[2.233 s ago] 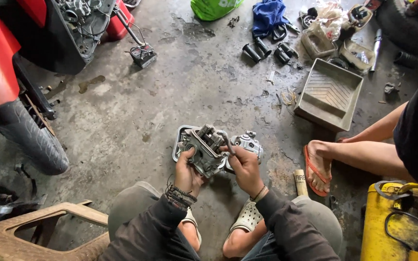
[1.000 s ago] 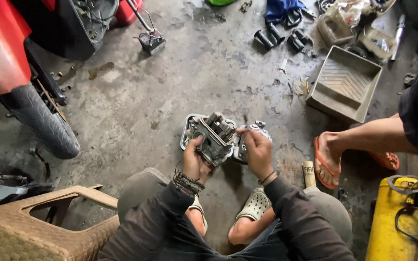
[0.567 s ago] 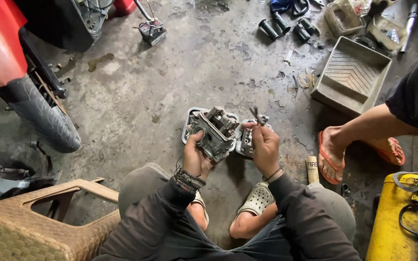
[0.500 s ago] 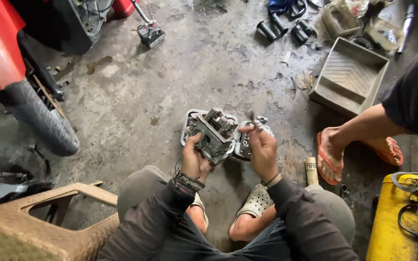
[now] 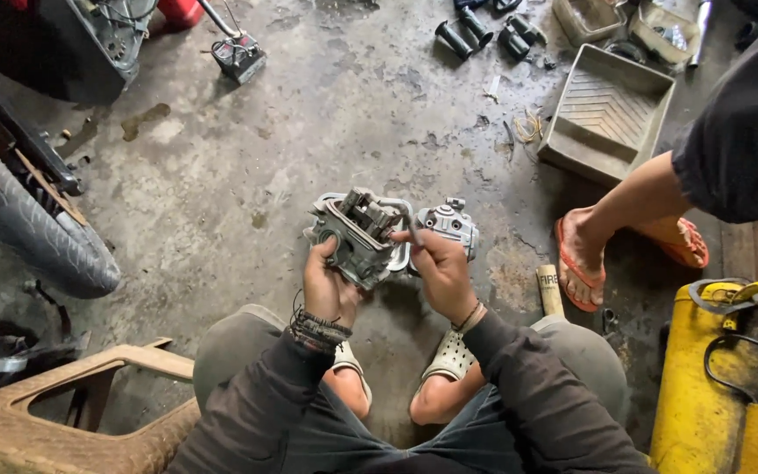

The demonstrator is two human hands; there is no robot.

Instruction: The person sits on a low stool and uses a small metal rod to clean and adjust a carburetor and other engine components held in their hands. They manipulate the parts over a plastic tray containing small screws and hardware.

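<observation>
The left hand (image 5: 328, 285) grips the grey engine cylinder head (image 5: 360, 235) above the concrete floor (image 5: 247, 175) — fingers clamped on its side. The right hand (image 5: 439, 272) pinches its edge, fingertips together.

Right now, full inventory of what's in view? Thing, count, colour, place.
engine part: 1, grey metal, held over the floor
smaller casting: 1, silver-grey, on the floor behind the right hand
tray: 1, grey, upper right
tyre: 1, black, left edge
yellow container: 1, lower right
orange sandals: 2, on a nearby person's feet
white sandals: 2, on own feet
left hand: grips the engine part
right hand: fingers at the engine part's edge
</observation>
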